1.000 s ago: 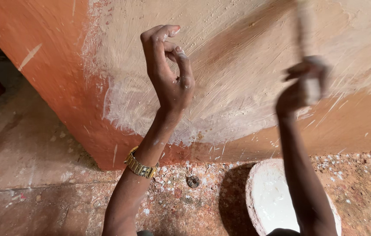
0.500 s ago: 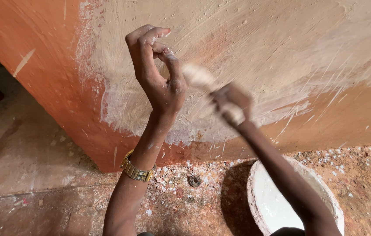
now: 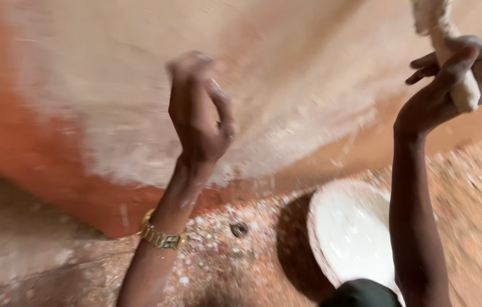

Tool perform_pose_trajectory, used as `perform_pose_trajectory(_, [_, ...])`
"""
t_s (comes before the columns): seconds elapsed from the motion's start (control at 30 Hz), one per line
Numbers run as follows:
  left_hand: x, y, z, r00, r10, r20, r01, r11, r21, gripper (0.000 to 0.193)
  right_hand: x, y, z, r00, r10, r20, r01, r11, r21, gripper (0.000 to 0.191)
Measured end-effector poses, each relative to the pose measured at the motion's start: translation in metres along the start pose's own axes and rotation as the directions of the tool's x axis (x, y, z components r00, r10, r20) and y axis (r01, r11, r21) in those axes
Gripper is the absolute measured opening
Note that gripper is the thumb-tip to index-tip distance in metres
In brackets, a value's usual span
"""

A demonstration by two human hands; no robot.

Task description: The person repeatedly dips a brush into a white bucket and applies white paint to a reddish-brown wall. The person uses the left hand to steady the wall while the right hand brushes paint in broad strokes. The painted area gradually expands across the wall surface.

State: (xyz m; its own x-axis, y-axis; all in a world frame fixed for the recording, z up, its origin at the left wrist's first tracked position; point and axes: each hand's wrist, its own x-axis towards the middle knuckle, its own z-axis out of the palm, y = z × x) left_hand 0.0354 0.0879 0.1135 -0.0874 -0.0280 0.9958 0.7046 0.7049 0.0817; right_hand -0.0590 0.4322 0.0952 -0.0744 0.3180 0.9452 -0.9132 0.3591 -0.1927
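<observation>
My right hand (image 3: 451,79) is raised at the upper right and grips the pale handle of a brush (image 3: 442,34), whose white-coated bristles reach up out of the picture against the wall (image 3: 286,74). The wall is orange-brown with a wide whitish patch of wet coating. My left hand (image 3: 198,111) is lifted in front of that patch, fingers curled loosely and holding nothing; it is blurred. A gold bracelet (image 3: 158,234) sits on my left forearm. Below my right arm a round bowl of white liquid (image 3: 351,233) stands on the floor.
The reddish floor (image 3: 241,267) is speckled with white drips near the wall's foot. A small dark round object (image 3: 239,229) lies on it between my arms. Bare orange wall runs to the left edge.
My right hand has swept the brush from the middle of the wall, beside my left hand, up to the upper right. The view has shifted and blurred; my left hand stays raised.
</observation>
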Motion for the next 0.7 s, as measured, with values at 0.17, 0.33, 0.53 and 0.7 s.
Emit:
perform_pose_trajectory(0.17, [-0.085,0.027,0.09,0.858,0.225,0.462,-0.161,0.971,-0.174,0.034,-0.097,-0.005,-0.147,0.97,0.197,0.146,-0.164,0.964,-0.21,0.034])
perform_pose_trajectory(0.33, [-0.221,0.088,0.167,0.246,0.363,0.899,-0.069,0.931,-0.357,0.037,-0.264,-0.069,-0.29,0.659,0.63,0.411,-0.042,0.576,-0.816,0.042])
perform_pose_trajectory(0.53, [-0.335,0.117,0.221,0.069,0.48,0.875,0.087,0.87,-0.485,0.051,-0.388,-0.113,-0.35,0.223,0.97,-0.098,-0.409,0.002,-0.913,0.023])
perform_pose_trajectory(0.7, [-0.311,0.145,0.264,0.099,0.463,0.881,-0.139,0.883,-0.449,0.04,-0.349,-0.065,-0.352,0.028,0.999,0.042,-0.5,0.051,-0.865,0.024])
